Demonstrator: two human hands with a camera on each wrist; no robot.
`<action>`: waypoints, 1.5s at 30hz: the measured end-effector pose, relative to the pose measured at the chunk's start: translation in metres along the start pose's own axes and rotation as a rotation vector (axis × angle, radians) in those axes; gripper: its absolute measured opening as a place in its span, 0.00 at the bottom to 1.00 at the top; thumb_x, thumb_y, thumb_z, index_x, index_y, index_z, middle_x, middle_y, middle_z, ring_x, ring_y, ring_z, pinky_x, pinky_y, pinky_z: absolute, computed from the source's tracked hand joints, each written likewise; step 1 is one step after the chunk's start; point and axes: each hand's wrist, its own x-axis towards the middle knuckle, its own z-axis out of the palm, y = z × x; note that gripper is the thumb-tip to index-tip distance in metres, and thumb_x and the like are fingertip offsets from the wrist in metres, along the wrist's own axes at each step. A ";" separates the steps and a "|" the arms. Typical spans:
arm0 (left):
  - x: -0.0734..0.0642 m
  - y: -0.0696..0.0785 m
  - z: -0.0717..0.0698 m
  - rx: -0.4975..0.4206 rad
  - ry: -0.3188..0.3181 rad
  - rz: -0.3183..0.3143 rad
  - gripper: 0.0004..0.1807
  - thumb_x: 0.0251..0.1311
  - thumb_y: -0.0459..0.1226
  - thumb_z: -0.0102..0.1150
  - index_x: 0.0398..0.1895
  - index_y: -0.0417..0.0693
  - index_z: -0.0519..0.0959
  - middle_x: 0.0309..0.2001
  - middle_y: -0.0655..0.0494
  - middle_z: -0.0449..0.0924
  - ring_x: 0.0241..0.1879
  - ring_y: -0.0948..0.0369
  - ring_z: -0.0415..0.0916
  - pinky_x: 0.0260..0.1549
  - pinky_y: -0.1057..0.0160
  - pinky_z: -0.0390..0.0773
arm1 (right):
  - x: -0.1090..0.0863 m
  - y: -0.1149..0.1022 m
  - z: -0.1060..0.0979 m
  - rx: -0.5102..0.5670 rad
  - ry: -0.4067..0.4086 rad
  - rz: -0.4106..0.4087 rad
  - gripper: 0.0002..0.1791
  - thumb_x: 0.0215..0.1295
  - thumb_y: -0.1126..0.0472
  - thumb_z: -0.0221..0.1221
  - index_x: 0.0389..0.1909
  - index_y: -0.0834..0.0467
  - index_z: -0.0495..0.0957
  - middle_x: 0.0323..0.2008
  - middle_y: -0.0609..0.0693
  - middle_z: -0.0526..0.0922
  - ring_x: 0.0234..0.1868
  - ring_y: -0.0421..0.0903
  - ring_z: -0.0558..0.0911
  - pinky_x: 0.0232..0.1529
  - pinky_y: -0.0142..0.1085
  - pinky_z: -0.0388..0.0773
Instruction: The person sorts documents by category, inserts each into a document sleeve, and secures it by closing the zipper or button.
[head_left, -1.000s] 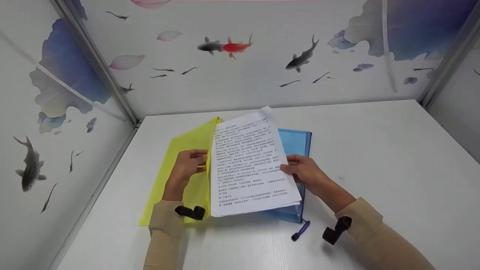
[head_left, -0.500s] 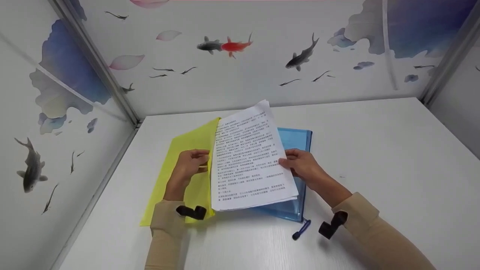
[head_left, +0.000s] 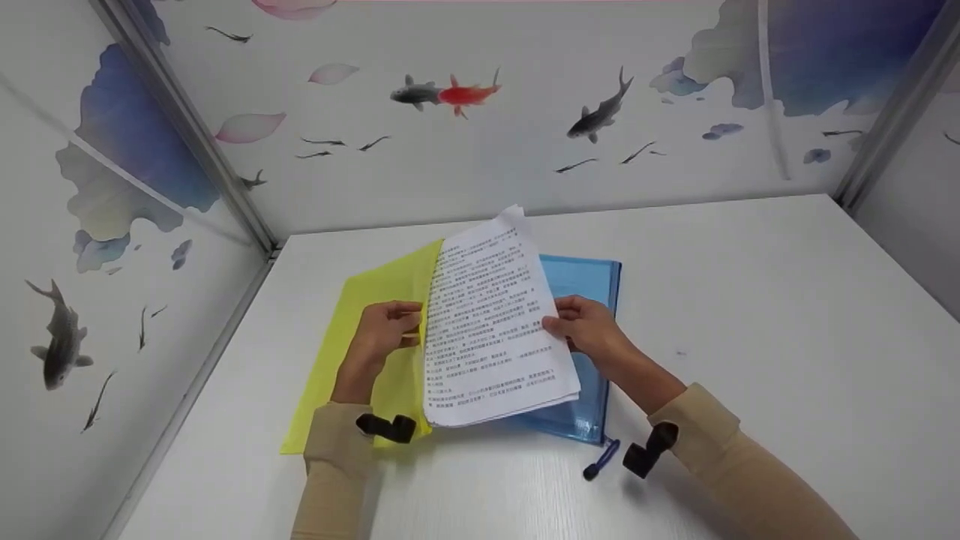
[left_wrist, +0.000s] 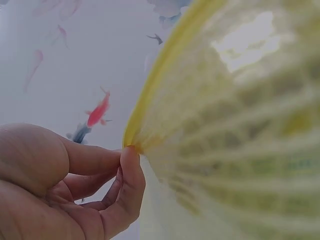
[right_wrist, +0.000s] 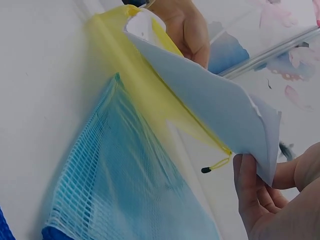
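Note:
My left hand (head_left: 380,330) pinches the upper rim of a yellow zip file bag (head_left: 330,375); the left wrist view shows thumb and finger on that edge (left_wrist: 131,131). A stack of printed paper sheets (head_left: 487,322) has its left edge at the bag's opening, partly inside it. My right hand (head_left: 589,334) pinches the stack's right edge between thumb and fingers. From the right wrist view, the sheets (right_wrist: 210,97) curve up from the bag toward that hand. Under the stack lies a blue zip file bag (head_left: 581,281) with a mesh surface, its left part hidden.
A dark blue zip-pull cord (head_left: 602,459) hangs off the blue bag's near right corner. The yellow bag's pull cord (right_wrist: 215,165) dangles in the right wrist view. White panels (head_left: 517,172) with painted fish stand behind and beside the white table (head_left: 765,337).
My right hand has moved left with the sheets, so their left edge sits further into the yellow bag's opening. My left hand stays at the bag's rim, shifted only slightly right.

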 end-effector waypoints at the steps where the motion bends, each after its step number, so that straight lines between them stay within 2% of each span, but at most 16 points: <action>1: 0.000 0.000 0.001 0.002 0.001 0.000 0.16 0.72 0.32 0.54 0.60 0.37 0.78 0.53 0.40 0.79 0.41 0.57 0.80 0.41 0.64 0.85 | 0.000 0.000 0.001 0.001 0.000 -0.002 0.22 0.71 0.60 0.60 0.63 0.60 0.71 0.51 0.56 0.84 0.41 0.48 0.88 0.44 0.36 0.85; 12: 0.001 0.002 0.006 0.003 0.013 0.002 0.17 0.72 0.32 0.53 0.60 0.37 0.78 0.55 0.39 0.79 0.45 0.55 0.81 0.42 0.63 0.85 | 0.001 -0.010 0.003 -0.023 0.015 -0.033 0.21 0.72 0.61 0.59 0.63 0.61 0.71 0.52 0.58 0.83 0.41 0.47 0.87 0.44 0.35 0.85; 15: 0.002 0.002 0.007 0.011 0.008 -0.003 0.16 0.72 0.32 0.54 0.60 0.38 0.79 0.55 0.40 0.79 0.46 0.54 0.82 0.42 0.63 0.85 | 0.000 -0.012 0.000 -0.065 0.033 -0.059 0.21 0.71 0.61 0.59 0.63 0.60 0.71 0.53 0.58 0.82 0.41 0.46 0.86 0.44 0.34 0.84; 22: 0.001 0.004 0.006 0.017 -0.005 0.002 0.17 0.72 0.32 0.54 0.60 0.38 0.79 0.56 0.40 0.80 0.46 0.54 0.82 0.41 0.63 0.85 | -0.001 -0.025 -0.008 -0.240 0.091 -0.155 0.20 0.72 0.59 0.59 0.62 0.58 0.73 0.57 0.58 0.81 0.46 0.49 0.84 0.42 0.31 0.79; 27: 0.000 0.004 0.006 0.008 0.000 0.011 0.16 0.71 0.32 0.55 0.59 0.37 0.79 0.54 0.40 0.81 0.44 0.55 0.83 0.40 0.63 0.85 | -0.003 -0.031 -0.007 -0.280 0.111 -0.178 0.20 0.72 0.60 0.59 0.62 0.58 0.73 0.58 0.58 0.81 0.50 0.53 0.84 0.42 0.33 0.82; 37: -0.001 0.002 0.009 -0.032 0.009 0.011 0.16 0.71 0.32 0.55 0.59 0.36 0.79 0.51 0.40 0.81 0.42 0.57 0.82 0.41 0.63 0.86 | -0.003 -0.026 0.004 -0.169 0.120 -0.158 0.20 0.71 0.61 0.60 0.61 0.59 0.74 0.56 0.58 0.81 0.41 0.51 0.86 0.43 0.35 0.86; 45: -0.002 0.003 0.010 -0.064 0.032 0.000 0.16 0.71 0.31 0.55 0.59 0.37 0.79 0.49 0.43 0.81 0.40 0.59 0.81 0.41 0.63 0.86 | -0.003 -0.019 0.016 -0.128 0.135 -0.149 0.18 0.71 0.61 0.60 0.60 0.56 0.75 0.55 0.56 0.82 0.39 0.51 0.86 0.42 0.36 0.86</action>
